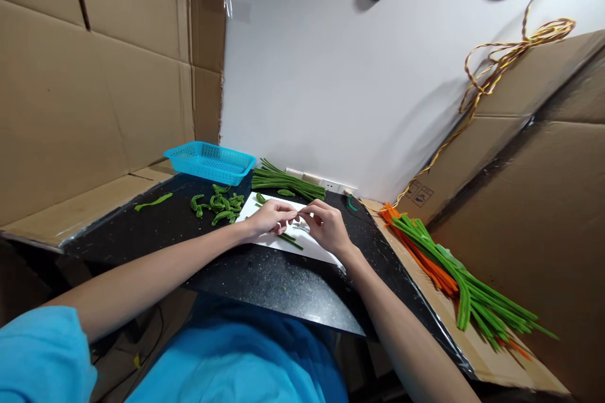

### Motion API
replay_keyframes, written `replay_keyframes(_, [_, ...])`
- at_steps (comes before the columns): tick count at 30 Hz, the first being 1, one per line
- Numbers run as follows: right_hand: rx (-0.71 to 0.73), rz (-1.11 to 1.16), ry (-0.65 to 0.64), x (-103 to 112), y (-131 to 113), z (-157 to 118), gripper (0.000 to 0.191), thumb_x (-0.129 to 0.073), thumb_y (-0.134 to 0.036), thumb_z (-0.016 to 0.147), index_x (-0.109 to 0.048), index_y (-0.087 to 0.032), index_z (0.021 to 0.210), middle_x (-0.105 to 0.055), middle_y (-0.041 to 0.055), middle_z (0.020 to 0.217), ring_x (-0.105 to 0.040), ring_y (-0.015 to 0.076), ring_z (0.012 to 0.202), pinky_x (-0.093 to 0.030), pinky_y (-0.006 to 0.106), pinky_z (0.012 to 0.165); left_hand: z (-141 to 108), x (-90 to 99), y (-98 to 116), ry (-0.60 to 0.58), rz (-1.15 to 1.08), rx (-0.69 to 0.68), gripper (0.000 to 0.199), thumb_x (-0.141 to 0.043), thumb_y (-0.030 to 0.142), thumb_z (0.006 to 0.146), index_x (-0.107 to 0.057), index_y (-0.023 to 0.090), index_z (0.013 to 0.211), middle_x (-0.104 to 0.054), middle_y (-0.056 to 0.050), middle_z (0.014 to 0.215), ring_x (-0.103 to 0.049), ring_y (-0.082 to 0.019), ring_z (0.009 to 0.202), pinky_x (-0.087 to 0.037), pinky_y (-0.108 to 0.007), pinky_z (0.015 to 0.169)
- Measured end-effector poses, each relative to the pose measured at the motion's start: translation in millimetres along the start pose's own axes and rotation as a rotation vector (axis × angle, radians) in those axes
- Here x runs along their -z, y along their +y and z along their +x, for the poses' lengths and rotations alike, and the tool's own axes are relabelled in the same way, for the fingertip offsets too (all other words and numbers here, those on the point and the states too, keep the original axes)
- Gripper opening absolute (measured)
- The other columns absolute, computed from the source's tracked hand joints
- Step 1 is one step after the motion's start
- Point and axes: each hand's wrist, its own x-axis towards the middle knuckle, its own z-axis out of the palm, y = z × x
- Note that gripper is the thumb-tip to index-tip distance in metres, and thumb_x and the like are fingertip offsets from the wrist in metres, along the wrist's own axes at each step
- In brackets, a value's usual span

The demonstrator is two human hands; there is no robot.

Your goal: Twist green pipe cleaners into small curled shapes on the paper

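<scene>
My left hand (273, 218) and my right hand (326, 225) meet over a white sheet (321, 252), fingertips pinched together. What they pinch is too small and covered to make out. Dark green fuzzy stems, like pipe cleaners (289, 240), lie on the sheet below my left hand. A short curled green piece (260, 198) rests near the sheet's back left corner. Something small and silvery (302, 226) shows between the hands, partly hidden. To the left, on the black table, is a pile of twisted green fuzzy pieces (225, 204).
A blue plastic basket (208, 170) stands at the back left. Beside it lies a bundle of dark green stems (283, 179), before a power strip (331, 186). Bright green strips (444, 258) and orange strips (425, 258) lie on cardboard at right. One flat green strip (154, 202) lies far left.
</scene>
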Motion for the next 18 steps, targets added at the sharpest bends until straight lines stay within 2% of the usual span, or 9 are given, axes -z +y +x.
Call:
replay_keyframes(4, [-0.06, 0.117, -0.026, -0.5, 2.9, 3.3, 0.029, -0.063, -0.036, 0.1, -0.081, -0.02, 0.085, -0.068, 0.0044, 0.078, -0.054, 0.0119, 0.059, -0.043, 0.025, 0.058, -3.9, -2.4, -1.4, 0.109, 0.369, -0.236, 0.025, -0.063, 0.033, 0.089, -0.071, 0.014, 0.075, -0.057, -0.001, 0.063, -0.047, -0.011, 0.053, -0.034, -0.026, 0.053])
replay_keyframes(6, [-0.094, 0.185, -0.048, -0.1, 4.9, 4.3, 0.031, -0.065, -0.041, 0.098, -0.082, -0.02, 0.083, -0.068, 0.0052, 0.076, -0.055, 0.0128, 0.06, -0.042, 0.025, 0.057, -6.8, -1.5, -0.7, 0.126, 0.625, -0.4, 0.029, -0.057, 0.026, 0.092, -0.066, 0.015, 0.067, -0.058, -0.003, 0.066, -0.048, -0.013, 0.059, -0.036, -0.027, 0.06])
replay_keyframes(8, [-0.132, 0.27, -0.104, -0.1, 6.6, 4.6, 0.034, -0.068, -0.046, 0.095, -0.083, -0.019, 0.082, -0.069, 0.0062, 0.077, -0.057, 0.0138, 0.063, -0.042, 0.026, 0.057, -8.8, 1.8, 0.4, 0.073, 0.871, -0.539, 0.028, -0.055, 0.02, 0.092, -0.064, 0.016, 0.066, -0.058, -0.004, 0.071, -0.047, -0.014, 0.063, -0.036, -0.028, 0.064])
replay_keyframes(11, [-0.222, 0.415, -0.191, -1.8, 8.3, 4.1, 0.043, -0.071, -0.055, 0.09, -0.082, -0.015, 0.077, -0.068, 0.0067, 0.074, -0.055, 0.0137, 0.063, -0.04, 0.025, 0.055, -8.9, 8.6, 1.6, -0.092, 1.128, -0.669, 0.018, -0.054, 0.013, 0.09, -0.066, 0.016, 0.076, -0.06, -0.008, 0.08, -0.047, -0.017, 0.065, -0.038, -0.031, 0.068])
replay_keyframes(14, [-0.417, 0.553, -0.242, -3.3, 8.4, 3.1, 0.052, -0.077, -0.063, 0.08, -0.08, -0.011, 0.076, -0.061, 0.0033, 0.062, -0.044, 0.0098, 0.052, -0.032, 0.024, 0.047, -8.1, 12.5, 1.6, -0.159, 1.214, -0.727, 0.022, -0.049, 0.01, 0.092, -0.067, 0.015, 0.079, -0.06, -0.009, 0.08, -0.047, -0.018, 0.065, -0.04, -0.033, 0.071])
replay_keyframes(16, [-0.515, 0.615, -0.254, -2.9, 7.4, 2.8, 0.054, -0.08, -0.064, 0.075, -0.079, -0.01, 0.078, -0.057, 0.0007, 0.057, -0.038, 0.0078, 0.047, -0.028, 0.023, 0.044, -8.7, 12.5, 0.8, -0.117, 1.203, -0.719, 0.022, -0.049, 0.012, 0.092, -0.069, 0.015, 0.082, -0.059, -0.008, 0.079, -0.048, -0.018, 0.066, -0.039, -0.032, 0.07])
replay_keyframes(18, [-0.516, 0.633, -0.239, -1.8, 5.5, 3.1, 0.053, -0.081, -0.063, 0.075, -0.079, -0.011, 0.08, -0.06, 0.0015, 0.059, -0.039, 0.0074, 0.045, -0.03, 0.023, 0.043, -10.1, 11.5, -0.1, -0.05, 1.136, -0.68, 0.023, -0.05, 0.015, 0.094, -0.071, 0.016, 0.086, -0.059, -0.007, 0.078, -0.049, -0.018, 0.066, -0.038, -0.03, 0.068])
